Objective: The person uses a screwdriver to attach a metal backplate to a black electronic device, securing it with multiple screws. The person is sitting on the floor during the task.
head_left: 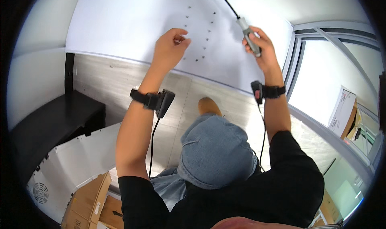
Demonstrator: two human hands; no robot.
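Observation:
My right hand point(259, 44) is wrapped around the grey handle of a screwdriver point(243, 25). Its long black shaft points away from me and to the left, above the white tabletop point(120, 24). My left hand point(171, 48) is over the table near its front edge, fingers curled and thumb close to the fingertips. Whether something small sits between them cannot be made out. Several small metal screws point(207, 39) lie in two rough rows on the white surface, just right of and beyond my left hand. The screwdriver's tip touches none of them.
A black bench-like piece point(60, 112) stands at the left, with a white panel point(84, 152) and a cardboard box point(86, 201) nearer me. Metal-framed glass point(313, 68) rises at the right. Straps with cabled devices point(163, 102) circle both my forearms.

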